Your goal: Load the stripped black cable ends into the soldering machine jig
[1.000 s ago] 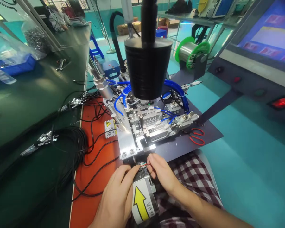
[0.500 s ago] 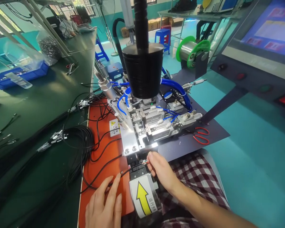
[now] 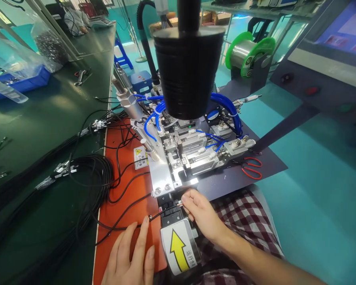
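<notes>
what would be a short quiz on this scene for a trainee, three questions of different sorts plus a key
1. Which hand pinches the end of the black cable?
2. True or false: the yellow arrow points toward the blue-tubed machine.
3. What colour is the surface beneath the left hand? a) blue b) orange-red c) white

Key:
1. The right hand
2. True
3. b
</notes>
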{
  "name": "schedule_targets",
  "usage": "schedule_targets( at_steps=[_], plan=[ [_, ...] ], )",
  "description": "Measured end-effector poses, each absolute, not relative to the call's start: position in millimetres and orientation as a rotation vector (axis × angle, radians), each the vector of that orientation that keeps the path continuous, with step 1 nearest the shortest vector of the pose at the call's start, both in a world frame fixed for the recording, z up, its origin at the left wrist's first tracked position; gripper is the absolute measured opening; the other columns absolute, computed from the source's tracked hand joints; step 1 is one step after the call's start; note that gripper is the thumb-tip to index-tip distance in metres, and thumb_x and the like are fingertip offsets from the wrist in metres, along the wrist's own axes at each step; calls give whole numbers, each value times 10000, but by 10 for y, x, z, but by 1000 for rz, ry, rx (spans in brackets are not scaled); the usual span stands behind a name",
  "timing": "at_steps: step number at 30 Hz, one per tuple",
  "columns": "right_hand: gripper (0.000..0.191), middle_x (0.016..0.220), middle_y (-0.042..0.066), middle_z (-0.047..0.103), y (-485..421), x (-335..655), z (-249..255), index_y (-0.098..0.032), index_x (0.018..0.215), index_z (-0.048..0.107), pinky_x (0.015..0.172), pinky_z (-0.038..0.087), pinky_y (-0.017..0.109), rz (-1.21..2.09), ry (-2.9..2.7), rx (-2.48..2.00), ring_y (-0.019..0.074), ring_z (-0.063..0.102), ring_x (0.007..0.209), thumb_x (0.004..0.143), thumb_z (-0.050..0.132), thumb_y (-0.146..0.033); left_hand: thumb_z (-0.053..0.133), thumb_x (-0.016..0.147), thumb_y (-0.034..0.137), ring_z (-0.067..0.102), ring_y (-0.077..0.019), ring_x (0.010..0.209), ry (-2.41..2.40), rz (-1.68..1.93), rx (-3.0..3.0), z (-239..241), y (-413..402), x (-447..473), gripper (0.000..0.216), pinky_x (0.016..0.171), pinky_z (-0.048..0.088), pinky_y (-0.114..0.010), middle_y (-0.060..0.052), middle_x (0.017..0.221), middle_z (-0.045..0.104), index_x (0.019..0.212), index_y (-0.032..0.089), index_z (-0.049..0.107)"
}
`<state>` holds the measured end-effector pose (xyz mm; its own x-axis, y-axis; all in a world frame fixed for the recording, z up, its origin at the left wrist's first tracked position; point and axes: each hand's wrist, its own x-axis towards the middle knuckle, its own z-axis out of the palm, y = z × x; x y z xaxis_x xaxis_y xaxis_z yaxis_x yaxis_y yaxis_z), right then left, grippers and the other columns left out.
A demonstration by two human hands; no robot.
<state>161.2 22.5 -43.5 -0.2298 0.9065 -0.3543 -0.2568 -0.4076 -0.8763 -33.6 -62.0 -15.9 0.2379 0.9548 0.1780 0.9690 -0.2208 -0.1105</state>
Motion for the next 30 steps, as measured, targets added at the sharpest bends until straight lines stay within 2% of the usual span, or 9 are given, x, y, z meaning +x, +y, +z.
schedule_targets(
  at_steps=[6,10,15,24,27,30],
  plan=[
    [431,547,-86,374,208,1599,-427,-208,675,431,470,275,233,1745,-881,-1147,88,301,483,788,549,-608,442,892,232,565,-258,1043,-1835,-294,-2543,-160,-462,-86,495,848,492,-379,-82,1208,579,1383,289,415],
    [422,553,-84,373,202,1596,-441,-211,677,433,475,283,240,1730,-892,-1147,93,313,484,804,543,-598,440,875,150,576,-246,1020,-1710,-447,-2620,-99,-316,119,419,846,491,-381,-100,1161,611,1287,203,499],
    [361,560,-81,367,177,1599,-471,-214,707,445,486,294,249,1703,-948,-1172,103,329,495,863,510,-532,423,895,147,567,-239,1005,-1703,-511,-2600,-61,-247,185,349,835,488,-372,-131,1133,597,1233,135,505],
    [248,652,-36,465,169,1645,-384,-225,721,444,582,333,281,1376,-1282,-1314,143,428,605,945,424,-330,440,907,159,528,-226,1053,-1758,-525,-2674,-64,-217,175,355,878,466,-335,-121,1141,540,1259,141,481],
    [252,654,-34,458,185,1649,-377,-220,708,451,581,342,278,1397,-1246,-1320,141,421,608,936,440,-327,435,908,163,531,-229,1053,-1756,-520,-2684,-67,-218,153,360,881,468,-337,-122,1145,542,1266,141,475],
    [285,604,-55,401,184,1632,-417,-221,700,443,527,327,268,1538,-1103,-1287,127,376,550,926,451,-396,433,905,161,532,-231,1050,-1763,-512,-2701,-78,-224,151,363,873,476,-339,-125,1151,542,1266,143,467]
  ],
)
